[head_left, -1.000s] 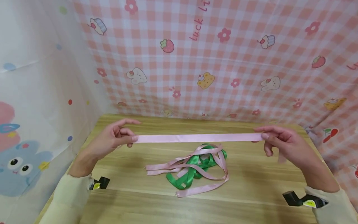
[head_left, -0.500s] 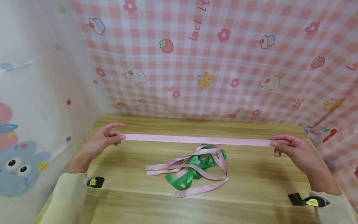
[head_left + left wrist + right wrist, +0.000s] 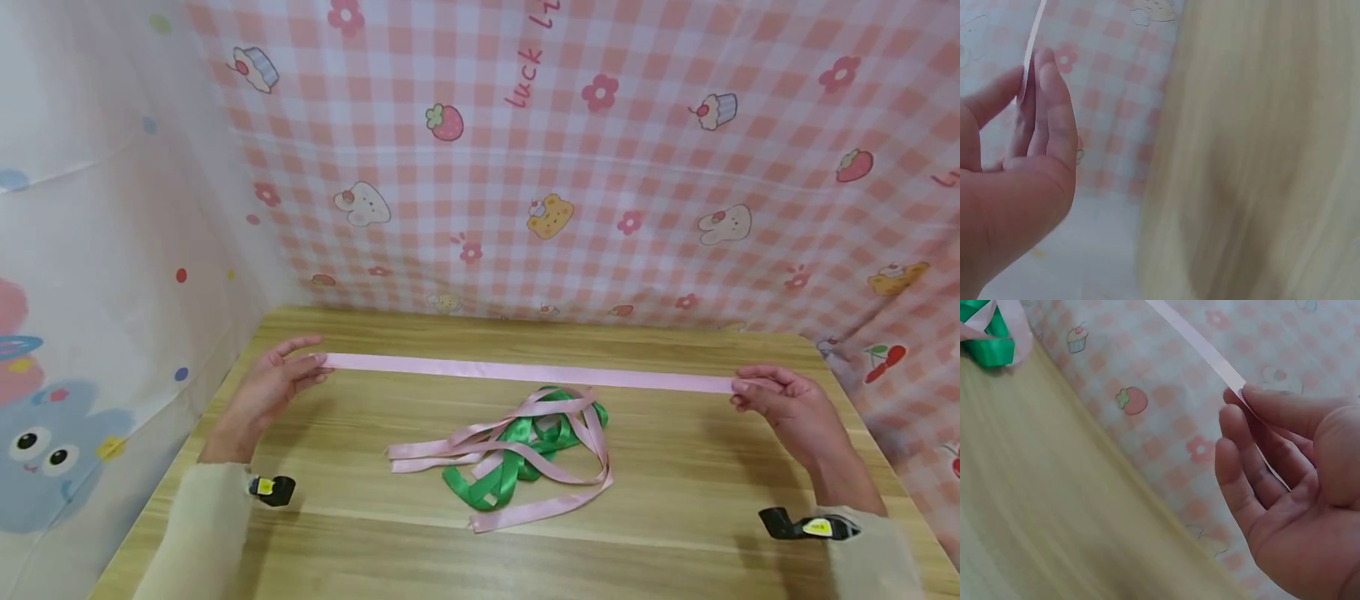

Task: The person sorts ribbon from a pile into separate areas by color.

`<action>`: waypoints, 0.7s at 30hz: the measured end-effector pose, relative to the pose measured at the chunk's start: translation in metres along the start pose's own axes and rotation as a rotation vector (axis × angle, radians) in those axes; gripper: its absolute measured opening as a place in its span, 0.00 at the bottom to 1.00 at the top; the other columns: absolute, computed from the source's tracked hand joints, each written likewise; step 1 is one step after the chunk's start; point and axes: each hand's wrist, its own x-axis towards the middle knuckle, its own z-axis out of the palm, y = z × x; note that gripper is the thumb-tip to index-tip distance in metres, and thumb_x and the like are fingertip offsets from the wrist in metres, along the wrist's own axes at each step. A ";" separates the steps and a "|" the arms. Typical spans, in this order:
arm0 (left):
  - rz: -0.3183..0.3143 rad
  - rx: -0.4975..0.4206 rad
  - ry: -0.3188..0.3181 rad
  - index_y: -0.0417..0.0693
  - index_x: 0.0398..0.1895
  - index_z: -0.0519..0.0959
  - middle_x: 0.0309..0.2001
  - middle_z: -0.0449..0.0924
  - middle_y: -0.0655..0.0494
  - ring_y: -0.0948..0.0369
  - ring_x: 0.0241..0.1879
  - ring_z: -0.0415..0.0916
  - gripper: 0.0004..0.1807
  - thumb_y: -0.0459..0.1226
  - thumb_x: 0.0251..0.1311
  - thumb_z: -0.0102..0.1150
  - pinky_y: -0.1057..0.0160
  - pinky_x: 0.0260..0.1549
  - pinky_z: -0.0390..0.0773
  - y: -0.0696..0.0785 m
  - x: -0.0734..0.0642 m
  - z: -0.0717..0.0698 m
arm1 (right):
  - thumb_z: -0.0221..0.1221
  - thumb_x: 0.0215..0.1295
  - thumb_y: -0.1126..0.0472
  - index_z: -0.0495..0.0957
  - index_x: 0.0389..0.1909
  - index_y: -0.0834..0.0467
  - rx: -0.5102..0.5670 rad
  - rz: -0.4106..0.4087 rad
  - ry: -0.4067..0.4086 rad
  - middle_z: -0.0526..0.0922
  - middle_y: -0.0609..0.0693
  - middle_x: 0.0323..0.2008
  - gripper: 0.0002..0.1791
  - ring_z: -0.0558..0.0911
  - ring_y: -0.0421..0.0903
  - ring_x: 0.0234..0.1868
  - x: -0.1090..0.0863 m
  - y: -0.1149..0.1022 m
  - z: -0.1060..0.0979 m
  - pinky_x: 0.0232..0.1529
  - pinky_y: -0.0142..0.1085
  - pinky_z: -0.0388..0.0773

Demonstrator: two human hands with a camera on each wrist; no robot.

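A light pink satin ribbon is stretched nearly straight between both hands above the far part of the table. My left hand pinches its left end between thumb and fingers; the left wrist view shows the ribbon rising from that pinch. At the other side my right hand pinches the ribbon near its right end. In the right wrist view a short tail of it runs behind the thumb across the fingers of the right hand. Nearer the person, a loose heap of green ribbon and pink ribbons lies on the wood.
The wooden table fills the lower view. Behind it hangs a pink checked cloth with printed fruit and animals, and at the left a white printed cloth. Black wrist cameras sit on both sleeves.
My hands have moved apart, the left one leftward and the right one rightward, so a longer stretch of ribbon shows between them. The heap on the table has not moved.
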 end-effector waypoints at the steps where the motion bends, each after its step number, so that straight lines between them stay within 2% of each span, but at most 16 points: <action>1: -0.002 0.011 0.025 0.50 0.46 0.79 0.34 0.86 0.55 0.63 0.36 0.85 0.10 0.27 0.67 0.57 0.69 0.41 0.82 -0.002 0.001 0.000 | 0.48 0.71 0.78 0.82 0.43 0.63 0.012 -0.003 0.013 0.89 0.52 0.36 0.16 0.87 0.43 0.34 0.000 0.004 -0.001 0.38 0.31 0.83; 6: -0.020 0.075 0.163 0.43 0.49 0.72 0.32 0.86 0.59 0.66 0.34 0.85 0.13 0.29 0.65 0.61 0.68 0.40 0.83 -0.015 0.009 0.003 | 0.52 0.69 0.78 0.80 0.38 0.62 0.044 0.049 0.135 0.89 0.51 0.33 0.11 0.86 0.43 0.32 0.004 0.017 -0.005 0.35 0.32 0.83; 12: -0.065 0.043 0.271 0.35 0.57 0.65 0.29 0.85 0.61 0.68 0.32 0.84 0.18 0.28 0.68 0.57 0.71 0.38 0.82 -0.036 0.038 0.007 | 0.57 0.68 0.75 0.79 0.36 0.59 0.039 0.110 0.280 0.88 0.50 0.30 0.08 0.86 0.41 0.30 0.022 0.028 -0.007 0.34 0.32 0.84; 15: -0.075 0.029 0.309 0.34 0.58 0.65 0.28 0.84 0.61 0.68 0.31 0.84 0.18 0.28 0.69 0.55 0.71 0.37 0.82 -0.044 0.053 0.009 | 0.58 0.67 0.73 0.80 0.35 0.58 0.014 0.133 0.348 0.87 0.48 0.27 0.07 0.86 0.40 0.28 0.033 0.035 -0.010 0.32 0.30 0.83; 18: -0.097 -0.031 0.360 0.37 0.55 0.65 0.28 0.82 0.59 0.67 0.29 0.83 0.17 0.27 0.67 0.56 0.71 0.34 0.82 -0.049 0.065 0.010 | 0.61 0.65 0.72 0.77 0.34 0.58 -0.030 0.170 0.465 0.86 0.46 0.25 0.06 0.85 0.38 0.25 0.045 0.043 -0.011 0.29 0.30 0.83; 21: -0.123 -0.067 0.412 0.38 0.55 0.65 0.26 0.83 0.58 0.67 0.27 0.83 0.18 0.27 0.66 0.58 0.71 0.31 0.82 -0.051 0.074 0.011 | 0.65 0.61 0.71 0.74 0.34 0.60 -0.073 0.208 0.614 0.85 0.44 0.22 0.09 0.84 0.38 0.22 0.056 0.052 -0.012 0.26 0.29 0.82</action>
